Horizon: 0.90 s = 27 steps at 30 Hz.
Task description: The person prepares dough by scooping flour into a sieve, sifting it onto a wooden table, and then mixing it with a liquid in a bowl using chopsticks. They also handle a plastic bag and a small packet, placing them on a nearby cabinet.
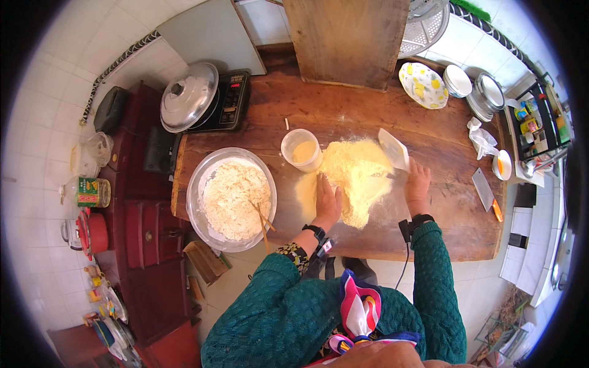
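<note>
A loose heap of yellow flour [356, 170] lies spread on the wooden table before me. My right hand [418, 184] grips a flat white scraper [394, 149], held tilted at the heap's right edge. On the other side, my left hand [327, 204] rests against the heap's left edge, fingers pointing away from me. Something pale shows between its thumb and fingers, but I cannot tell whether it is flour or a held thing. Just beyond the left fingertips stands a translucent plastic tub [302, 149] with yellow flour inside.
To the left, a metal basin [194, 198] holds shaggy pale dough [237, 198] with chopsticks [262, 216] in it. A lidded pan [189, 97] sits on an induction cooker [232, 101] behind. At right lie a cleaver [483, 189] and a small bowl [503, 164]. A patterned dish [423, 85] stands farther back.
</note>
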Available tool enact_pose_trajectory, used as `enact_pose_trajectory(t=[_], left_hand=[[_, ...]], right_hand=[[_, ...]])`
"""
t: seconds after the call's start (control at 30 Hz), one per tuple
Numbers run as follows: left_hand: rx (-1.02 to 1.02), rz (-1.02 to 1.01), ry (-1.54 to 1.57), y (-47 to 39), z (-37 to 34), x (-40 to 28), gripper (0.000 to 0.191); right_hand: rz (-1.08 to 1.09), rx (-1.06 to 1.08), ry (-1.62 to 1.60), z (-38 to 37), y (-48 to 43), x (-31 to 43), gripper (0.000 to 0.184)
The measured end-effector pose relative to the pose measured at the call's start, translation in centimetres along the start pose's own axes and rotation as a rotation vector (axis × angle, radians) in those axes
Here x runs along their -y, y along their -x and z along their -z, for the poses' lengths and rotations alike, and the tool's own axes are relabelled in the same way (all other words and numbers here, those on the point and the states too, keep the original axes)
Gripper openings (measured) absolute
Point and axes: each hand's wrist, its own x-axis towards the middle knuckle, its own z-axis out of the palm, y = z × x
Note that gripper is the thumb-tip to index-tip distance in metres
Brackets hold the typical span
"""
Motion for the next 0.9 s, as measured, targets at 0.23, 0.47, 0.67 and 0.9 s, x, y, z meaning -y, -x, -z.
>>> enact_pose_trajectory(t=[0.23,0.47,0.67,0.9], left_hand=[[-0.014,0.013,0.082,-4.6,-3.7,-1.2,0.069],[-0.019,0.159,0.253,-5.3,-5.0,-3.8,0.077],[0.074,0.005,0.434,-3.6,-1.9,-7.3,0.082],[-0.336,-0.13,0.209,-1.3,6.5,-6.7,0.08]], right_hand=[[0.145,0.088,-0.245,-1.9,2.6,7.4,0.05],[-0.085,0.19,-0.584,-2.2,6.6,10.2,0.054],[-0.571,0.489,-1.176,-1.8,7.8,6.9,0.057],[-0.585,0.51,-1.268,3.1,5.7,4.9,0.056]])
